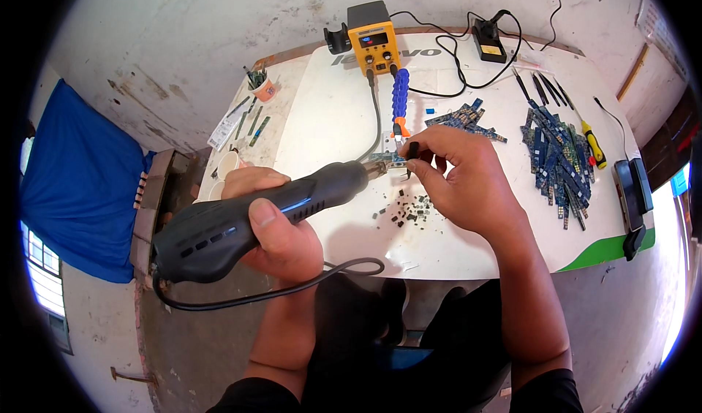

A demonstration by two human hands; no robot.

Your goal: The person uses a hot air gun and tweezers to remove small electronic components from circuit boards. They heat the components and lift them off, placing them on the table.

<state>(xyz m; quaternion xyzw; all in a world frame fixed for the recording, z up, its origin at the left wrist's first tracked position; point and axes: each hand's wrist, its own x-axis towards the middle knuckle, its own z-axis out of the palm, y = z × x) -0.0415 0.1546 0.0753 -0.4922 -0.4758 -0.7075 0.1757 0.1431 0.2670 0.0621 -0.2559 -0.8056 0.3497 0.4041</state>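
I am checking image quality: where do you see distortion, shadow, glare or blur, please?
Head view: black rim, white table with a bowed far edge; head view: soft shadow right of the left hand, washed-out daylight at far right; head view: no obvious blur on the black heat gun.

Head camera: wide fisheye, worn on the head
White curved-edged bench (pixel 314 113): seen from above, near
Stained pale wall (pixel 241 18): faced beyond, farther off
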